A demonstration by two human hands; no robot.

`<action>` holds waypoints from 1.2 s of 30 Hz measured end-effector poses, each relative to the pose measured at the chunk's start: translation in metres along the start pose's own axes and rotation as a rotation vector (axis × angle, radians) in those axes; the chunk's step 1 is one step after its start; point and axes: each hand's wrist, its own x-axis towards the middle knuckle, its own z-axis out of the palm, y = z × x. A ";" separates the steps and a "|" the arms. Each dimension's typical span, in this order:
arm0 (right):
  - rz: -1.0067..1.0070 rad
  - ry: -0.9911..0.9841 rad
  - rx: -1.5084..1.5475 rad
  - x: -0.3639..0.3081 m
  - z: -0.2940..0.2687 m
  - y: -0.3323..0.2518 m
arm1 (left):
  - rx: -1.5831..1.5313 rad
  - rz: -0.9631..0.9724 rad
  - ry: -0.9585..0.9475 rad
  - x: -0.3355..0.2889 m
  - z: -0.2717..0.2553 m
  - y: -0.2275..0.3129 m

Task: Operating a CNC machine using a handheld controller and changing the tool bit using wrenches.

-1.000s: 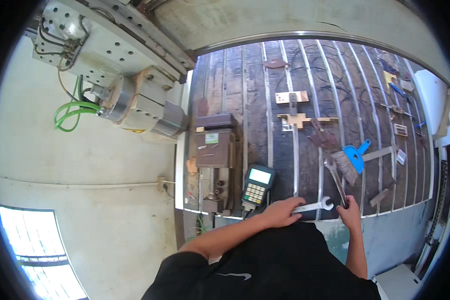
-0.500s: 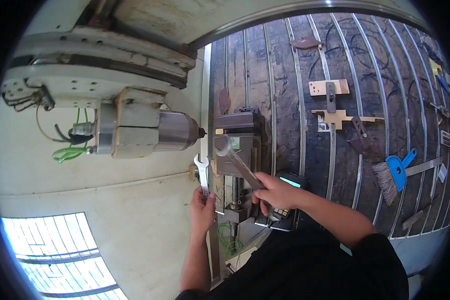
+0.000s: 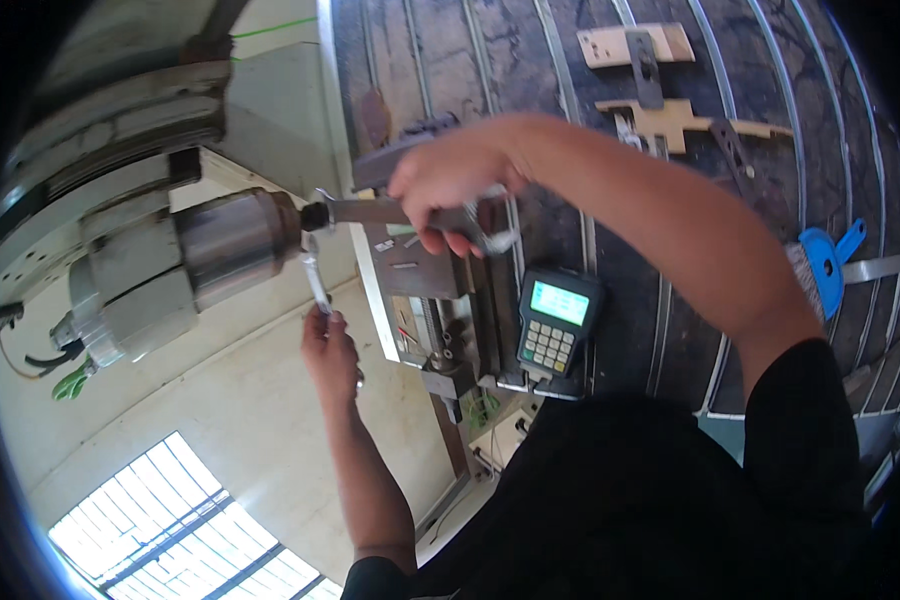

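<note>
A spindle motor [image 3: 235,245] has a dark collet nut [image 3: 315,216] at its narrow end. My left hand [image 3: 330,352] is closed round a silver open-end wrench [image 3: 316,275], whose head reaches up to the spindle's end. In my right hand [image 3: 460,185], somewhat blurred, is a larger, darker wrench [image 3: 370,211]. Its open jaw is at the collet nut, and its far end shows below my fingers. Whether either jaw fully seats cannot be told. Under my right hand lies a machine vise [image 3: 425,270], partly covered by that hand.
A handheld keypad controller [image 3: 550,325] with a lit screen lies on the slotted machine table [image 3: 630,235]. Farther back, a pale block [image 3: 610,46] and a tan cross-shaped piece [image 3: 670,120] lie by metal clamps. A blue brush [image 3: 825,262] is at the right, partly behind my arm.
Both hands have moved left and up to the spindle with their wrenches, from apart to the collet nut. The view has shifted and turned, and the keypad controller now shows fully.
</note>
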 end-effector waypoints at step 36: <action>-0.257 0.520 0.009 0.056 0.138 0.066 | 0.383 0.288 0.153 0.016 0.004 -0.026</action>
